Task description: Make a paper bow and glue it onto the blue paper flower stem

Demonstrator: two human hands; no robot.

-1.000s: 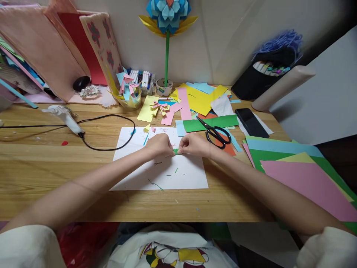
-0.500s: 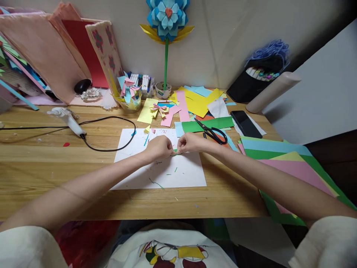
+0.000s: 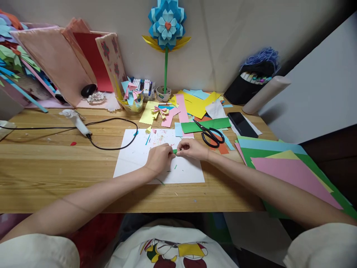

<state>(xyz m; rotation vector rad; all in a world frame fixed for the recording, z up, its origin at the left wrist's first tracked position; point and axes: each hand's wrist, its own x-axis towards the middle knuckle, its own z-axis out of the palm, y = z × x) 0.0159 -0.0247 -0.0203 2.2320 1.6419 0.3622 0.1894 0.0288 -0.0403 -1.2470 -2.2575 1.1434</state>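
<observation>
Both my hands meet over a white sheet of paper [image 3: 134, 158] on the wooden desk. My left hand [image 3: 158, 158] and my right hand [image 3: 192, 149] are closed in a pinch on a small green paper piece [image 3: 174, 151] held between their fingertips. Tiny green and coloured paper scraps [image 3: 175, 166] lie scattered on the white sheet around the hands. Black scissors [image 3: 210, 133] rest just right of my right hand, on a green strip of paper [image 3: 206, 124].
A glue gun [image 3: 76, 121] with a black cord [image 3: 117, 147] lies at the left. Coloured paper sheets [image 3: 284, 165] are stacked at the right edge, a phone [image 3: 242, 124] behind them. Cut paper, markers [image 3: 143, 86] and a blue paper flower [image 3: 166, 24] stand at the back.
My hands stay pinched on the green piece and have shifted slightly nearer on the white sheet. The view has tilted a little, showing more of the wall and flower.
</observation>
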